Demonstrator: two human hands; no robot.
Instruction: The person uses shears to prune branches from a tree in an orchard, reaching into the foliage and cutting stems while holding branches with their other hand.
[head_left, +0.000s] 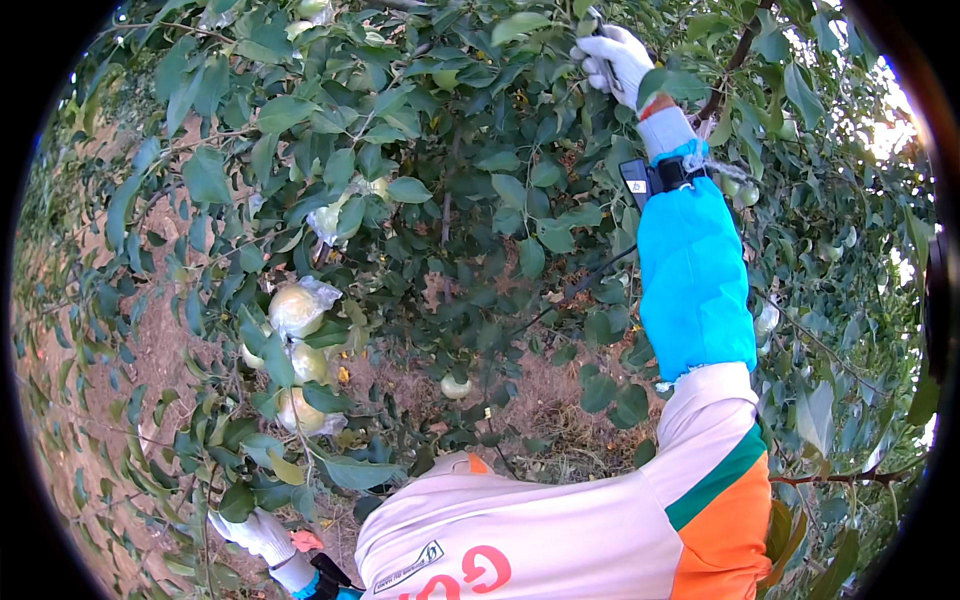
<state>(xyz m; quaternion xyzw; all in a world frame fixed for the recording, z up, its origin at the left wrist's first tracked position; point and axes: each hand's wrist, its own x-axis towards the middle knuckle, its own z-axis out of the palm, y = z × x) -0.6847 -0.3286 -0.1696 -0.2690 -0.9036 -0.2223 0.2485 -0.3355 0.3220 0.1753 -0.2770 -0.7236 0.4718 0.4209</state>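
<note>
My right hand (619, 64), in a white knitted glove, is raised among the leaves at the top right. Its fingers are closed around a hand tool (596, 28) that looks like pruning shears; leaves partly cover it. At the lower left is my left hand (256, 534), also gloved in white. Leaves hide its fingertips, so I cannot tell what they touch. Above it hang several pale apples, among them an upper apple (295, 309) and a lower apple (300, 411), both with clear plastic film around them.
Leafy branches surround me, with a bare branch (739, 64) beside my right wrist and another branch (840, 478) at the lower right. A film-wrapped apple (326, 221) hangs further up. A pale green fruit (455, 387) is in the middle. Brown soil (161, 322) shows below.
</note>
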